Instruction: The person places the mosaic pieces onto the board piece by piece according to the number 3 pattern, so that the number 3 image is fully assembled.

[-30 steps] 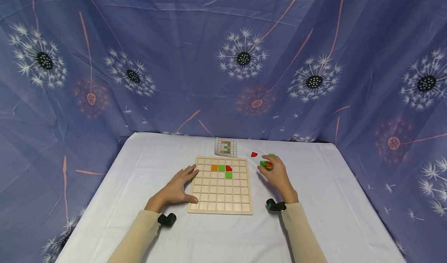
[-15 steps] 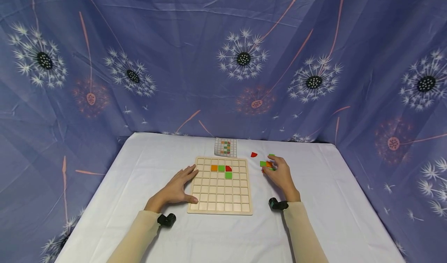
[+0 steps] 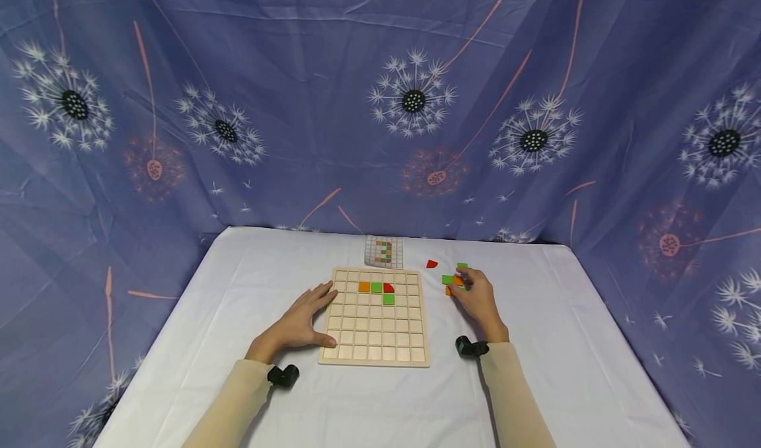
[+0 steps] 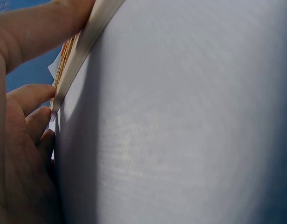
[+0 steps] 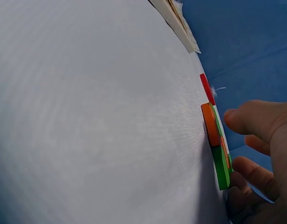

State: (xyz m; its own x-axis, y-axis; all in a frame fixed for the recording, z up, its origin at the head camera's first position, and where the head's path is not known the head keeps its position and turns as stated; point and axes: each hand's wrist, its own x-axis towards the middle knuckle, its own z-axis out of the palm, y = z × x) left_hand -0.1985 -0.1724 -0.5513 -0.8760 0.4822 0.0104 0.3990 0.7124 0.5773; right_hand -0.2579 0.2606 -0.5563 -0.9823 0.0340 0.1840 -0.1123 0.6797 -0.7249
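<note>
A wooden grid board [image 3: 374,342] lies on the white table. In its upper rows sit an orange tile [image 3: 364,287], a green tile [image 3: 376,287], a red quarter-round tile [image 3: 389,287] and a second green tile [image 3: 389,298]. My left hand [image 3: 300,321] lies flat against the board's left edge [image 4: 83,42], fingers straight. My right hand [image 3: 477,297] is right of the board, its fingertips touching a small cluster of loose tiles: an orange one [image 5: 209,123] and a green one [image 5: 221,168]. No clear pinch shows.
A pattern card [image 3: 384,250] lies behind the board. A loose red tile [image 3: 432,263] and a green tile [image 3: 462,265] sit near the cluster. A blue dandelion-print cloth [image 3: 380,104] encloses the white table [image 3: 565,342] on three sides.
My right hand has shifted slightly right and settled onto the loose tile cluster. The left hand and the board stay put.
</note>
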